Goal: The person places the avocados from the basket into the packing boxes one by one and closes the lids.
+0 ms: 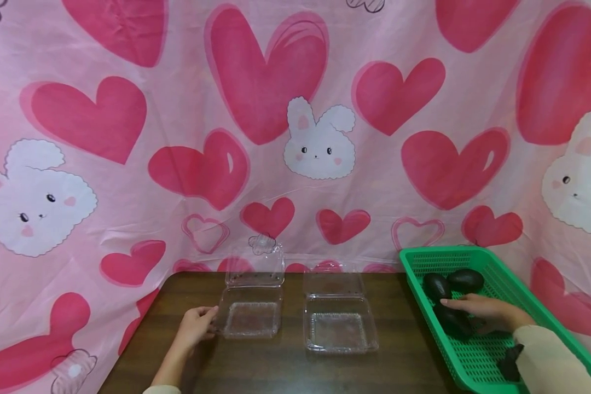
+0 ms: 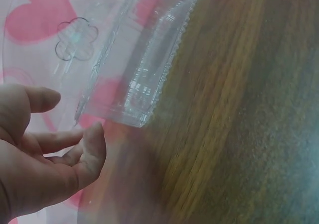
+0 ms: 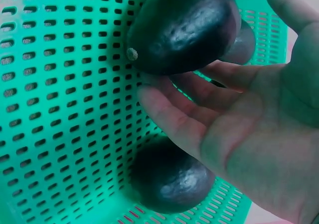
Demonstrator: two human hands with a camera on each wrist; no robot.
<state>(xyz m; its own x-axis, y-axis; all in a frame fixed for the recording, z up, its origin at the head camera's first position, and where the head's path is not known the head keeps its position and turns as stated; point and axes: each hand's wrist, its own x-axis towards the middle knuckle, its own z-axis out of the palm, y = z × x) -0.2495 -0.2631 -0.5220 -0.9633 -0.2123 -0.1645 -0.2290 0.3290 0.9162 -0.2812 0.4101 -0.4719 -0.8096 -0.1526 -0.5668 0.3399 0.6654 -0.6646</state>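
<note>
Inside the green basket, my right hand (image 1: pixel 487 311) reaches among several dark avocados (image 1: pixel 465 280). In the right wrist view, the fingers of that hand (image 3: pixel 239 114) extend beneath one avocado (image 3: pixel 184 30), with the thumb standing apart from it. A second avocado (image 3: pixel 172 176) lies below the hand, and part of another (image 3: pixel 242 45) shows behind. My left hand (image 1: pixel 195 326) is beside the left edge of a clear hinged plastic box (image 1: pixel 251 320), its lid raised. The left wrist view has the loosely bent fingers (image 2: pixel 92 149) close to the box corner, gripping nothing; contact is unclear.
A second clear plastic box (image 1: pixel 340 331), lid up, stands right of the first on the brown wooden table (image 1: pixel 276 372). The green basket (image 1: pixel 423 334) occupies the table's right side. Behind hangs a pink cloth (image 1: pixel 374 180) with hearts and rabbits.
</note>
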